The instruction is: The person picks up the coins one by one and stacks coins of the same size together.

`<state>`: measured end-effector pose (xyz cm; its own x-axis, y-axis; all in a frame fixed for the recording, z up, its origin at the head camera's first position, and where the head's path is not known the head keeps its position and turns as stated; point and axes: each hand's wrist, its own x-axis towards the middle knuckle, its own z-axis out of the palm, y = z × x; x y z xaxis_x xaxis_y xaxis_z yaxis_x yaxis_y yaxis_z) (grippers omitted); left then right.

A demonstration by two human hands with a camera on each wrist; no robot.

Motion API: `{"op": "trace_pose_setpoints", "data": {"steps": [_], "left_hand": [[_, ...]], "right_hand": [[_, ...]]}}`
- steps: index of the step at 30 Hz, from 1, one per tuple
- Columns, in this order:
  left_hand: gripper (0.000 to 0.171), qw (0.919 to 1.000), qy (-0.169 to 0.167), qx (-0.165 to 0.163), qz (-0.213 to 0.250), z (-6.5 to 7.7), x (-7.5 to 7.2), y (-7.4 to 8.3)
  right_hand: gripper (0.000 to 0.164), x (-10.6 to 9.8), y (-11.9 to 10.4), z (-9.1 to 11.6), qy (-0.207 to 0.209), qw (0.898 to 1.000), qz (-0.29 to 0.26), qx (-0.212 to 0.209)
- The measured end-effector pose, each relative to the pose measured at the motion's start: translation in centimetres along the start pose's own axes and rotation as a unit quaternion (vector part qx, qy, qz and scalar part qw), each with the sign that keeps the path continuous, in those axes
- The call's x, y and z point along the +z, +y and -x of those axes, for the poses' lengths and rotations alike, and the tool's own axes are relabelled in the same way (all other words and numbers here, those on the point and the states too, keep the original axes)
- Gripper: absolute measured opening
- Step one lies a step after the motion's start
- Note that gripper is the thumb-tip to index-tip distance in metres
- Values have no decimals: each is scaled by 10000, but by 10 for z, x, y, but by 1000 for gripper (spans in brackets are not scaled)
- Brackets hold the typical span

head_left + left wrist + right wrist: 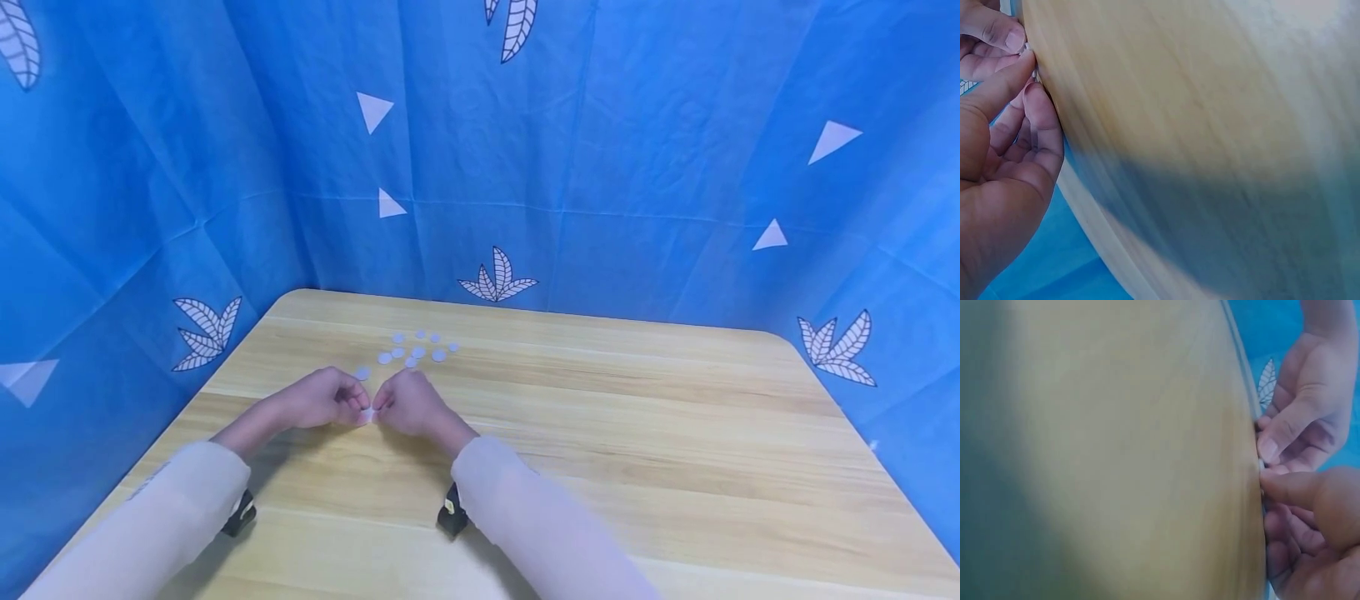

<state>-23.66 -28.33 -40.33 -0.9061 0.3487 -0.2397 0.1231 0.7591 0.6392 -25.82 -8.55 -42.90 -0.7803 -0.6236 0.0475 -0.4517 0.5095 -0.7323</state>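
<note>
Fingertip to fingertip, my left hand (pixel 322 398) and right hand (pixel 411 402) meet low over the left part of the table. Between them is a small white piece (pixel 368 414), mostly covered by the fingers; it looks like one of the round white discs. Thumb and fingers of each hand pinch it from opposite sides. Both wrist views show only a thin white edge (pixel 1262 464) of it at the fingertips. Just beyond the left hand lies a single white disc (pixel 363 373). Several more white discs (pixel 418 352) lie scattered flat behind the hands.
The light wooden table (pixel 637 433) has rounded far corners. Blue curtain (pixel 637 150) with white leaves and triangles stands behind it and along its sides. A black wrist device (pixel 452 514) hangs under the right sleeve, another (pixel 240 514) under the left.
</note>
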Motion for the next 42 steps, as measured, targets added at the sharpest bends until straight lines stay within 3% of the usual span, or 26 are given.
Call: {"op": "trace_pose_setpoints", "data": {"steps": [9, 18, 36, 42], "left_hand": [[13, 9998, -119, 171, 70, 4, -3, 0], [13, 9992, -291, 247, 104, 0, -7, -6], [14, 9977, -413, 470, 261, 2, -13, -11], [16, 9991, -169, 344, 180, 0, -21, -19]], "right_hand": [[5, 8, -4, 6, 213, 9997, -12, 101], [6, 11, -3, 10, 453, 9989, -63, 76], [6, 13, -5, 11, 470, 9988, -159, 58], [5, 13, -4, 12, 515, 9985, -142, 98]]}}
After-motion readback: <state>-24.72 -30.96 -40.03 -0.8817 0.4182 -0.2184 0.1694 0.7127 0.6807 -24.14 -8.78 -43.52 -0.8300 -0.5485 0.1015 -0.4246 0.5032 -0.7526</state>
